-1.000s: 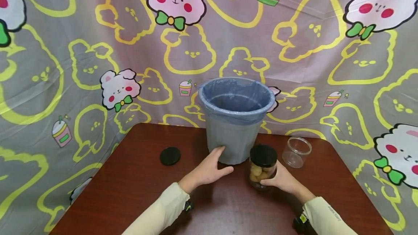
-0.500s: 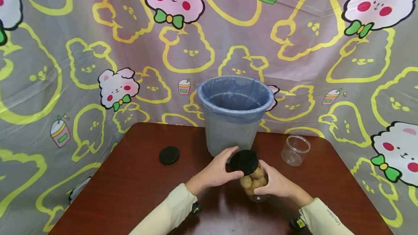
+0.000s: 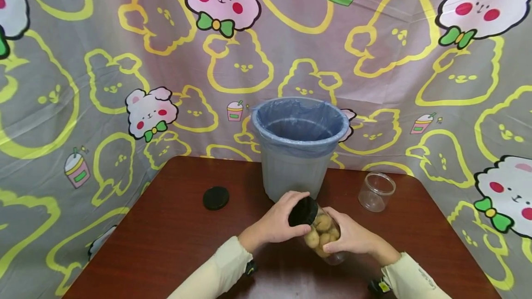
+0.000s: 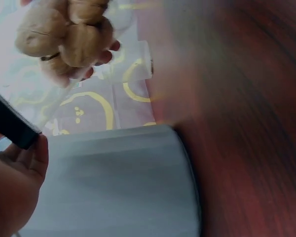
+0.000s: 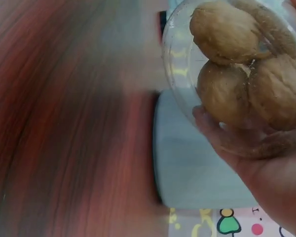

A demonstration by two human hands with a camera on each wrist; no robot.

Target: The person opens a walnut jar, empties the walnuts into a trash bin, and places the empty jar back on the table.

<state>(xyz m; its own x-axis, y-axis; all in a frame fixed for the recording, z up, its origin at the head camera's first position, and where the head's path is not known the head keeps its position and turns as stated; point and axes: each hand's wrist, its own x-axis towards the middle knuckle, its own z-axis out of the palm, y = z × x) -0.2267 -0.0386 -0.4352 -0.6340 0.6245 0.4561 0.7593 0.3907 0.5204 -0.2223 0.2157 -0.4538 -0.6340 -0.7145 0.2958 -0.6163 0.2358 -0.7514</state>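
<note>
A clear jar (image 3: 337, 257) of brown walnuts (image 3: 322, 222) is tilted in front of the bin, its lidded end up and to the left. My right hand (image 3: 355, 235) grips the jar's body, thumb on the near side. At the upper end, my left hand (image 3: 279, 221) holds the black lid (image 3: 302, 212), with the thumb along its near edge and fingers round the far side. In the left wrist view the lid (image 4: 10, 122) sits on the jar's mouth. Through the clear base, walnuts (image 5: 222, 91) show in the right wrist view, with a right finger curled at the rim.
A grey bin (image 3: 291, 172) lined with a blue bag (image 3: 307, 146) stands just behind the hands. To the left lies a second black lid (image 3: 215, 197). A clear open jar (image 3: 376, 193) is at the back right of the brown table (image 3: 166, 234). Patterned cloth (image 3: 245, 54) hangs behind.
The right hand has brought the jar left and tipped it from upright. My left hand has come from beside the bin onto the black lid and now grips it.
</note>
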